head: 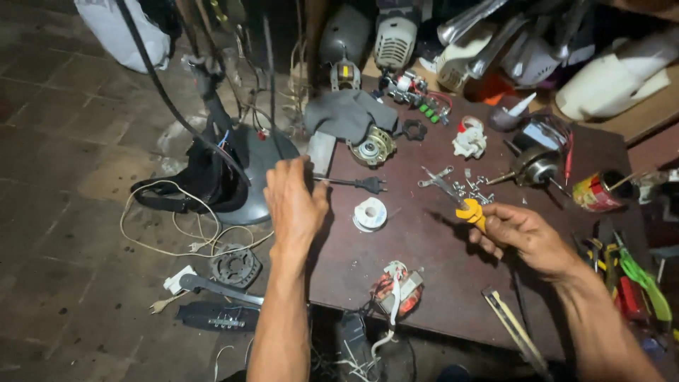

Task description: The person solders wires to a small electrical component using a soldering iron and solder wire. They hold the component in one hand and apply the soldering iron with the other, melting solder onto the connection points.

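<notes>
My left hand reaches over the left edge of the dark red table and grips a black power cord near its two-pin plug. My right hand holds yellow-handled pliers, their metal jaws pointing up-left toward several loose screws. A spool of solder wire lies between my two hands. A motor stator with copper windings sits near the table's front edge.
A fan motor and grey cloth lie at the back. A small motor, a tin can and hand tools sit at right. On the floor at left stand a fan base, white cable and parts.
</notes>
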